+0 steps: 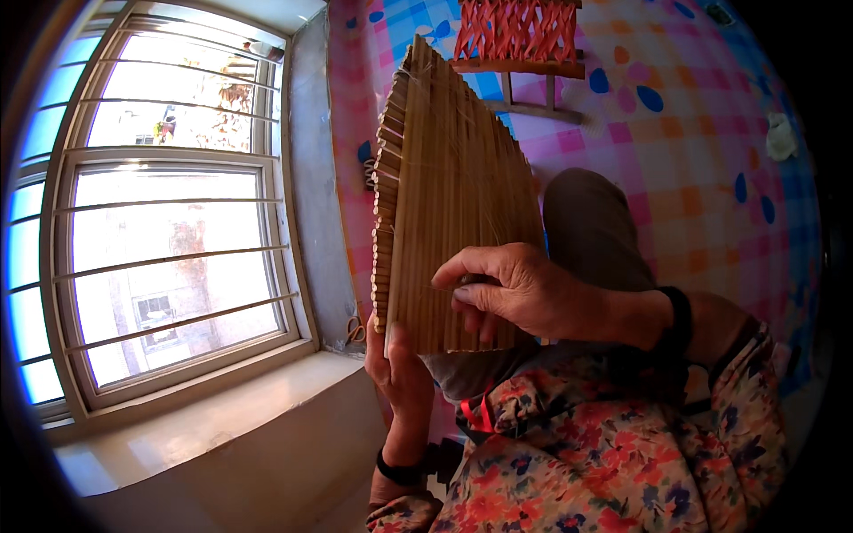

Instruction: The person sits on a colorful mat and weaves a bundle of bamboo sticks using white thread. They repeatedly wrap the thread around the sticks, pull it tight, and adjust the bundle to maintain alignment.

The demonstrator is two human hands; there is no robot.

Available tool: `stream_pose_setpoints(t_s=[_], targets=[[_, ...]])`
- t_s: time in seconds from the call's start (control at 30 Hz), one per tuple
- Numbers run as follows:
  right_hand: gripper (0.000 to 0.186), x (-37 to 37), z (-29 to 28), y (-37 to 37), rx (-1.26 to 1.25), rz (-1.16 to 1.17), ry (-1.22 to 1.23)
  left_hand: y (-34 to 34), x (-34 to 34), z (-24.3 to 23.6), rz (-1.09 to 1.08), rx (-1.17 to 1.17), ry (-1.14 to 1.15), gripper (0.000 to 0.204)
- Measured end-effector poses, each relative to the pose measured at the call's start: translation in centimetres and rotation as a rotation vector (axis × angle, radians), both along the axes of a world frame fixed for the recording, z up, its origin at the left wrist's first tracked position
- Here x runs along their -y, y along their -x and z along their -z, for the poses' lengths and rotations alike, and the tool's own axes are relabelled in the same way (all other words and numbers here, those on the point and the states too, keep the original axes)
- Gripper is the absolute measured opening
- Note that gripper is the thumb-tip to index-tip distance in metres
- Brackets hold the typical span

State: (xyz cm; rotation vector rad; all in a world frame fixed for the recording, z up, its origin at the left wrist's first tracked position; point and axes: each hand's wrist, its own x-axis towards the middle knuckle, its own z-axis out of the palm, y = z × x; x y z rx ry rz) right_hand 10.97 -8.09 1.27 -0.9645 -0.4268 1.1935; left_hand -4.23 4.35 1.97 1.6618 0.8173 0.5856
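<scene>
A panel of slim tan sticks [458, 178] stands angled over my lap, its cut ends along the left edge, with fine pale threads on its face. My left hand [397, 364] grips its lower-left corner from the side, thumb on the front. My right hand [515, 289] is curled against the panel's lower face, index finger and thumb close together around a small dark object I cannot make out.
A barred window [169, 275] and its sill [187, 417] are on the left. Scissors [355, 330] lie by the wall. A wooden frame with red woven strands [515, 31] lies on the checked floor covering [675, 222], with a white cloth [782, 133] at right.
</scene>
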Motion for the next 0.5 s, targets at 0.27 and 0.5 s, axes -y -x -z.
stream_pose_setpoints(t_s=[0.27,0.5], targets=[[0.015,-2.4,2.2,-0.1,0.622,0.193,-0.114,-0.1,0.6,0.6,-0.024,0.014,0.048,0.035],[0.016,-2.8,2.6,0.3,0.753,0.262,-0.184,0.3,0.5,0.8,-0.027,0.004,0.067,0.035]])
